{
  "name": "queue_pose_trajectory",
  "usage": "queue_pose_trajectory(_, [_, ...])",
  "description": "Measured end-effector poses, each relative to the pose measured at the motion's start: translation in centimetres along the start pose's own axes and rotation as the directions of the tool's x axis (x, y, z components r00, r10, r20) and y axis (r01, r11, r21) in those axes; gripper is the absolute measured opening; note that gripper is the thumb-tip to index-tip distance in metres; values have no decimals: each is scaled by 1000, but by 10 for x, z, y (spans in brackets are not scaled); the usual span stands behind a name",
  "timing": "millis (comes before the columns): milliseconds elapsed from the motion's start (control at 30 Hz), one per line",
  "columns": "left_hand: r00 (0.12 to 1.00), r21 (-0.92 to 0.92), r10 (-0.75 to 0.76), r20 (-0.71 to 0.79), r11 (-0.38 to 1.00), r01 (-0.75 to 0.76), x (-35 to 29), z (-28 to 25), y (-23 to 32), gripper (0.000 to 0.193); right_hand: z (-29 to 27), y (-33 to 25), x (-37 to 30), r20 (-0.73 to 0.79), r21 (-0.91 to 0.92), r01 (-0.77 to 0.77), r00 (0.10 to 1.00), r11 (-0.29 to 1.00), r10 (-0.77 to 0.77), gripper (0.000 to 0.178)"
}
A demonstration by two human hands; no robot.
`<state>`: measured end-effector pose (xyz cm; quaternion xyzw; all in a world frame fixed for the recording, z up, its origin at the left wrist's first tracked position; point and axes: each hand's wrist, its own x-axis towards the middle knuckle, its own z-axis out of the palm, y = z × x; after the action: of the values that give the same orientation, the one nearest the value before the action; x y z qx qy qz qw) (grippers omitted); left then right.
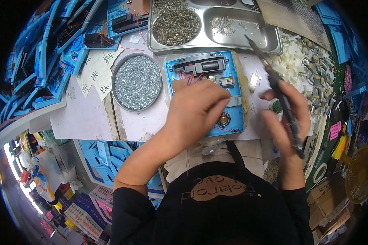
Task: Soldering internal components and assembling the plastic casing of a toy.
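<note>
The left hand (194, 110) is over the middle of a blue case (238, 116). Its fingers are bent down, with the thumb close to the first finger. I can't tell if it is holding anything small. The blue case lies on the bench (84, 120), right under the left hand. A long black part (200, 65) sits in the case, past the left hand's knuckles. A little shiny part (227, 81) is just past its fingertips, and a round speaker (223, 119) is just to the right of the hand.

The right hand (281, 132) is curled partly shut around a long dark tool (285, 102). The tool's thin tip points away, up by a metal tray (259, 32) that is past both hands.

To the left of the left hand is a round dish (137, 109) full of small silver screws (137, 81). Farther left is a big heap of blue cases (41, 69). To the right of the right hand, and past it, is a pile of little white and grey bits (298, 57).
</note>
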<state>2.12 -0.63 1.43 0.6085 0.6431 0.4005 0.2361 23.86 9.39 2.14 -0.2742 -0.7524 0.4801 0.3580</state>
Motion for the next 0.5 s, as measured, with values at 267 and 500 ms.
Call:
queue_pose_trajectory(267, [972, -225, -233, 32, 946, 234, 2, -5, -7, 9, 54, 11, 26, 51, 75, -19, 999, 997, 15, 58])
queue_pose_trajectory(500, [974, -228, -222, 51, 947, 228, 1, -6, -7, 7, 51, 9, 22, 43, -126, 140, 990, 982, -136, 57])
